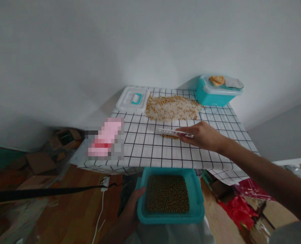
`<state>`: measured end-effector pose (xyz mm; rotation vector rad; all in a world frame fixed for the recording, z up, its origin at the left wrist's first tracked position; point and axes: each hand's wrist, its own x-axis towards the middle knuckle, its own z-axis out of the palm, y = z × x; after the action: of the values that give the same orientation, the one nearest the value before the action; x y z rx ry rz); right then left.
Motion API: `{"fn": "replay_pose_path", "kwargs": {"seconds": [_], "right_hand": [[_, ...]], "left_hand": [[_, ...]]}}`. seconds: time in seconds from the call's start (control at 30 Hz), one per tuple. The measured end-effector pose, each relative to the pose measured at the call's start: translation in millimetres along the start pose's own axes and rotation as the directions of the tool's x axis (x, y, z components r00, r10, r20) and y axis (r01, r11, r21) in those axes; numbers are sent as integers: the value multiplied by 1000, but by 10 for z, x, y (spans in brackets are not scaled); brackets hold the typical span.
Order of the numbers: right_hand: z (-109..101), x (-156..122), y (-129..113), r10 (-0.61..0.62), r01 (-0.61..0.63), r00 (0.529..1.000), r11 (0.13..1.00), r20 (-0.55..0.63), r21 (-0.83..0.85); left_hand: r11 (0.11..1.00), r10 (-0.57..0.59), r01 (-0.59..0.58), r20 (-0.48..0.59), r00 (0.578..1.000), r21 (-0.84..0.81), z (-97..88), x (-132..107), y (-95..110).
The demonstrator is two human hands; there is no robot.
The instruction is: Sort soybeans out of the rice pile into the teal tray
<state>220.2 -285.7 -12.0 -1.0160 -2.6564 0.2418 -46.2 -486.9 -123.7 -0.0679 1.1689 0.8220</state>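
Note:
My left hand [132, 206] grips the left edge of a teal box [198, 210] filled with brown beans [167, 198], holding it just below the table's front edge. My right hand [201, 135] reaches over the checked tablecloth [145, 149] and holds a flat white ruler-like scraper [169, 131] pressed on the cloth, with a few beans [169, 137] lying against it. Farther back lies a spread pile of mixed beans and rice [173, 107].
A white lid with a teal latch [133, 99] rests at the back left. A teal container with a white rim [216, 91], cloth on top, stands at the back right. A blurred pink patch [105, 139] covers the left edge. Cardboard boxes [38, 162] and red bags [239, 206] crowd the floor.

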Motion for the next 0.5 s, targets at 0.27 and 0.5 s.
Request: {"fn": "replay_pose_path", "kwargs": {"seconds": [0.27,0.5], "right_hand": [[29,-36,-8,-6,5,999,1000,34,24],[69,-98,-104,-17,18,1000,999,13,-29]], "left_hand": [[999,-23,21,59,998,31,-66,51,14],[1000,-2,0,80,997,24,-201,159,-54]]}}
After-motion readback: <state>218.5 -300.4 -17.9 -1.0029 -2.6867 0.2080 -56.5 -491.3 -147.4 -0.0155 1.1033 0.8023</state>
